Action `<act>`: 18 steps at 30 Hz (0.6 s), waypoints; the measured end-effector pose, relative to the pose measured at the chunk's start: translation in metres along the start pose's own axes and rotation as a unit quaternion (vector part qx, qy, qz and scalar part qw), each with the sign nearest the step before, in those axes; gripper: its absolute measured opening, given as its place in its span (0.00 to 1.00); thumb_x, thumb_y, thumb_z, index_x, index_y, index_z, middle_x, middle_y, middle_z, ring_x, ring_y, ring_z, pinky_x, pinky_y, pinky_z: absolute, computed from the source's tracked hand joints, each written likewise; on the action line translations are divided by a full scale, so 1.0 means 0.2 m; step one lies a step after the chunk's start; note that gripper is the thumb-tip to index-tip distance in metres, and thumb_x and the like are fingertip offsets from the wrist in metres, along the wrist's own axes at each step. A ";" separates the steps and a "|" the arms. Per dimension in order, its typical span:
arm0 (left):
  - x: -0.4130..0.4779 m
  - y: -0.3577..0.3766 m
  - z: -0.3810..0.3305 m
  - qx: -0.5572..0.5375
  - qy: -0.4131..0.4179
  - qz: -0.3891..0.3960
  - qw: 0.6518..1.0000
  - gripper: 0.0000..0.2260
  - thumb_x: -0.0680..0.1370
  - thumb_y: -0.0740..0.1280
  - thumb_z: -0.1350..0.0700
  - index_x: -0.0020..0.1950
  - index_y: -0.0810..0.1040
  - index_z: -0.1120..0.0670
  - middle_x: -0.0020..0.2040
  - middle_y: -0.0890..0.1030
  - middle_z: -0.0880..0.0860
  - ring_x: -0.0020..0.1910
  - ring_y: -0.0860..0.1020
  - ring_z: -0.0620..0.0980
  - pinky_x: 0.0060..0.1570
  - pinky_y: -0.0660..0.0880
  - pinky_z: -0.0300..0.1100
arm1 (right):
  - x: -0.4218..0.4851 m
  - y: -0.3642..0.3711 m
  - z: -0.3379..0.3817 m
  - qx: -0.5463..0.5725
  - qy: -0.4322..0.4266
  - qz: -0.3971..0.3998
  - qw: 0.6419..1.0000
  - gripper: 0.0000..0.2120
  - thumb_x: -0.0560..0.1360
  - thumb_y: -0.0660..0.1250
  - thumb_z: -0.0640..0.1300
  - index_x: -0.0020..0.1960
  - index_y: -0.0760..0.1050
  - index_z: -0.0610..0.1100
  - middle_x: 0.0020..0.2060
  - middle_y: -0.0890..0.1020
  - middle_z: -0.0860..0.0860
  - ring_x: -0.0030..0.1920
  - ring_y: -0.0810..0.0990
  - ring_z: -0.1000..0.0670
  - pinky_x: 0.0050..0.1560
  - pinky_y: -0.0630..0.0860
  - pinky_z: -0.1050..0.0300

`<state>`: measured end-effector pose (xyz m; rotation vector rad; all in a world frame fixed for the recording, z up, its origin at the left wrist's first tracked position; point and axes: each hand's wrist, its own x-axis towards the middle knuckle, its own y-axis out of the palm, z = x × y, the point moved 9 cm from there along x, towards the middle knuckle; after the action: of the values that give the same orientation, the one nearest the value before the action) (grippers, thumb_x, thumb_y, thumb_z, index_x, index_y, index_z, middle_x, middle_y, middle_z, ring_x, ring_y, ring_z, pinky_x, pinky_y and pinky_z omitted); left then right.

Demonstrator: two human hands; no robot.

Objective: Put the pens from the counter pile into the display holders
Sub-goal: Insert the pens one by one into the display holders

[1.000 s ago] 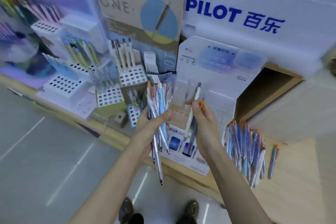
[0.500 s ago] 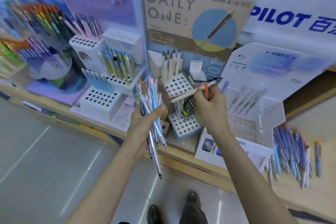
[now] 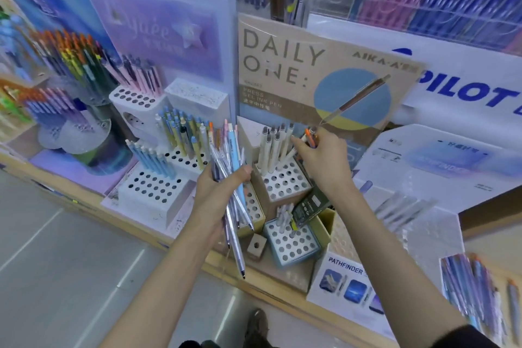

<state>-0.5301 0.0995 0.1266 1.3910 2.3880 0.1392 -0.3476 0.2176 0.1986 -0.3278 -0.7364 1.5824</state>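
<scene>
My left hand (image 3: pixel 219 192) grips a bundle of several pens (image 3: pixel 230 155), light blue, clear and orange-tipped, tips pointing down past the counter edge. My right hand (image 3: pixel 322 161) pinches a cream pen (image 3: pixel 293 153) and also holds an orange-tipped pen (image 3: pixel 310 137); the cream pen slants down to the perforated cream holder (image 3: pixel 285 181) where several cream pens stand. The counter pile of pens (image 3: pixel 477 288) lies at the far right.
A white tiered holder (image 3: pixel 152 189) with blue and yellow pens stands left. A small blue holder (image 3: pixel 293 243) sits below. The "DAILY ONE" card (image 3: pixel 310 70) rises behind. A Pathfinder display (image 3: pixel 423 206) is at right. Floor lies below the counter edge.
The view swung left toward the displays. My right hand moved from in front of the Pathfinder display to the cream holder, tipping the cream pen downward. The left hand keeps its bundle.
</scene>
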 end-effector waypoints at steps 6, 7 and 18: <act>0.05 -0.03 -0.01 0.005 -0.001 0.006 1.000 0.24 0.62 0.80 0.50 0.55 0.78 0.48 0.43 0.85 0.48 0.38 0.83 0.45 0.37 0.78 0.38 | 0.02 0.19 -0.03 -0.070 -0.002 0.109 0.992 0.13 0.77 0.67 0.46 0.37 0.67 0.46 0.29 0.71 0.52 0.31 0.70 0.51 0.32 0.66 0.60; 0.06 -0.04 -0.01 0.007 -0.001 0.007 1.000 0.25 0.61 0.80 0.49 0.56 0.78 0.48 0.43 0.85 0.47 0.40 0.83 0.45 0.37 0.78 0.37 | 0.02 0.21 -0.04 -0.079 0.011 0.128 0.989 0.11 0.77 0.67 0.46 0.40 0.68 0.45 0.30 0.71 0.51 0.33 0.71 0.49 0.34 0.67 0.55; 0.12 -0.06 -0.05 0.024 -0.027 0.042 0.998 0.20 0.61 0.75 0.52 0.52 0.78 0.51 0.37 0.84 0.50 0.33 0.81 0.45 0.32 0.77 0.38 | 0.00 0.12 0.02 -0.006 0.012 0.069 0.997 0.11 0.75 0.69 0.47 0.40 0.72 0.43 0.31 0.73 0.47 0.30 0.69 0.51 0.30 0.65 0.65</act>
<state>-0.5543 0.1157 0.1263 1.4986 2.3048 0.0670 -0.3686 0.2169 0.1858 -0.4136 -0.7161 1.7024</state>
